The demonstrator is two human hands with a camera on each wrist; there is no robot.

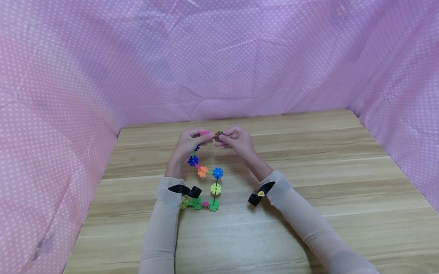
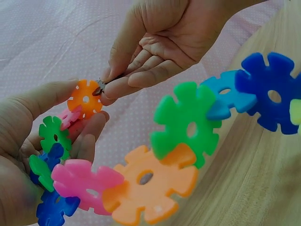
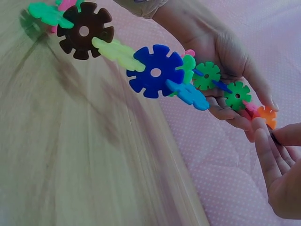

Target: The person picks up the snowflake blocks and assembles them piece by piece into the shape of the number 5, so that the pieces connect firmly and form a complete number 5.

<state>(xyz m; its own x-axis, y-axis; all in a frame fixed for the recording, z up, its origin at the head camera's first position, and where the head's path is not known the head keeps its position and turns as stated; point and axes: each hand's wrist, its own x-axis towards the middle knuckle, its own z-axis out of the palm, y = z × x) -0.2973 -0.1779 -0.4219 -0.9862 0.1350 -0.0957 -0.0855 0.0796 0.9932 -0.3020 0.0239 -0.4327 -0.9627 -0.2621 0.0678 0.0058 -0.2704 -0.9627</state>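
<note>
A chain of slotted plastic snowflake discs in many colours hangs from my left hand (image 1: 187,145) in a curve above the table. At its upper end is an orange disc (image 2: 85,99), which my left hand holds between thumb and fingers. Green, blue and pink discs of the chain lie along the left palm and fingers. With thumb and fingers, my right hand (image 1: 240,143) pinches a dark brown disc (image 1: 219,135). That disc meets the orange disc's edge; how deep the slots engage is hidden. Lower links include a blue disc (image 1: 217,173) and a yellow-green disc (image 1: 215,188).
Below the hands lies a wood-grain table (image 1: 280,227). Pink dotted cloth (image 1: 224,72) hangs behind it and along both sides. Each sleeved wrist wears a black strap (image 1: 185,190). The left forearm covers part of the chain's lower end in the head view.
</note>
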